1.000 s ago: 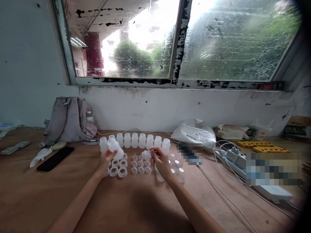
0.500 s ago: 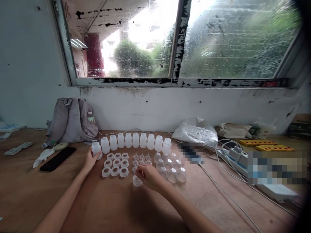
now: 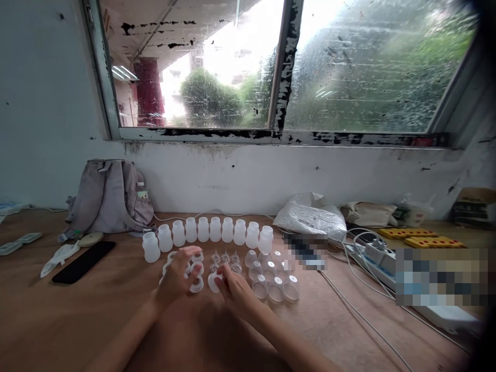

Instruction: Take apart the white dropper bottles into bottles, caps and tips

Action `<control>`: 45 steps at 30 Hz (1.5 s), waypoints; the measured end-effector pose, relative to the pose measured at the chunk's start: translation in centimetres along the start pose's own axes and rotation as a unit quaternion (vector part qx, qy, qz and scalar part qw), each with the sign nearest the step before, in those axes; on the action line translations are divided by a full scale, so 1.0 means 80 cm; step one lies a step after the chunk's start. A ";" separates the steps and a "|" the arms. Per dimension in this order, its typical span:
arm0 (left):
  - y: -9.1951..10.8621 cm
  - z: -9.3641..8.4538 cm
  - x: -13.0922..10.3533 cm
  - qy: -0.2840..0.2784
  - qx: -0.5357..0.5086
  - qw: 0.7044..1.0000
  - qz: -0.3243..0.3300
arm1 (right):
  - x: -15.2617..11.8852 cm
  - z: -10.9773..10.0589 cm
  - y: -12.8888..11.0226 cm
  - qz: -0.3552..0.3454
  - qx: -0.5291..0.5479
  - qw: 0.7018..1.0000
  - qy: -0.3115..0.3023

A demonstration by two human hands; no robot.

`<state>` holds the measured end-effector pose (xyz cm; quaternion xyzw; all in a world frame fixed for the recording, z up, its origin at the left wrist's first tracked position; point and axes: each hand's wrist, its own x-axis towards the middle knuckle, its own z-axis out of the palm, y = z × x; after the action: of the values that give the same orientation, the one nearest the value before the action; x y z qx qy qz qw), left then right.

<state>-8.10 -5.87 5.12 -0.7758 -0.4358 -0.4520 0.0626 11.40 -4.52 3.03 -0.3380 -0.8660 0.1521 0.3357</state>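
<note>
Bottles [image 3: 215,231] all stood in arc on table [image 3: 163,341], uncapped; rings [image 3: 196,290], nipples [image 3: 236,268], domes [image 3: 276,293] still sep. L hand [image 3: 176,276] grip spread over rings; translucent pc. [image 3: 214,283] pinched by R hand [image 3: 237,294].

On the desk [image 3: 34,320], taking the teats [image 3: 225,257] as the clock's centre, the rings [image 3: 197,284] lie just beside them at 9 o'clock and the domed caps [image 3: 275,290] at 3. The bottles [image 3: 215,230] stand in an arc behind, from 10 round to 2. Well beyond the rings, the phone [image 3: 84,262] lies at 9, the backpack [image 3: 106,194] at 10. The bag [image 3: 312,217] rests at 2, beyond the caps; the power strip [image 3: 437,310] lies farther out, around 3.
</note>
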 end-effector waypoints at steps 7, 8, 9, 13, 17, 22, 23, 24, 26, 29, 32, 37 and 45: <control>0.030 0.042 -0.018 -0.117 -0.065 0.990 0.035 | -0.001 0.004 0.010 0.002 0.024 0.998 0.052; 0.029 0.042 -0.020 -0.121 -0.064 0.990 0.036 | -0.001 0.006 0.010 0.003 0.028 0.998 0.048; 0.028 0.042 -0.020 -0.123 -0.059 0.990 0.039 | -0.002 0.007 0.011 0.003 0.031 0.999 0.045; 0.023 0.035 -0.020 -0.119 -0.041 0.990 0.057 | -0.002 0.008 0.008 0.003 0.031 0.998 0.047; 0.022 0.029 -0.017 -0.122 -0.032 0.989 0.081 | -0.002 0.004 0.001 -0.004 0.024 0.999 0.035; 0.022 0.025 -0.016 -0.145 -0.048 0.985 0.081 | -0.004 0.001 -0.005 -0.013 0.002 1.000 0.021; 0.023 0.024 -0.016 -0.149 -0.054 0.984 0.079 | -0.005 -0.001 -0.005 -0.020 -0.001 1.000 0.020; 0.022 0.022 -0.016 -0.153 -0.058 0.983 0.077 | -0.006 -0.003 -0.005 -0.030 -0.005 0.999 0.019; 0.020 0.018 -0.017 -0.160 -0.059 0.982 0.079 | -0.006 -0.011 -0.001 -0.049 -0.007 0.999 0.022; 0.008 0.008 -0.018 -0.143 -0.037 0.987 0.060 | -0.004 -0.024 0.006 -0.053 -0.010 0.998 0.034; -0.008 -0.001 -0.017 -0.087 -0.013 0.996 0.004 | -0.003 -0.026 0.010 -0.031 -0.033 0.999 0.028; -0.024 -0.002 -0.014 -0.031 0.018 0.998 -0.051 | -0.009 0.005 0.000 -0.005 -0.085 0.994 -0.061; -0.069 -0.025 -0.046 0.025 0.117 0.978 -0.173 | -0.016 0.033 0.008 0.068 -0.136 0.986 -0.071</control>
<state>-14.23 -5.77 1.87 -0.6639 -0.6119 -0.4215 0.0845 10.58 -5.04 0.15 -0.4272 -0.8752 0.0790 0.2129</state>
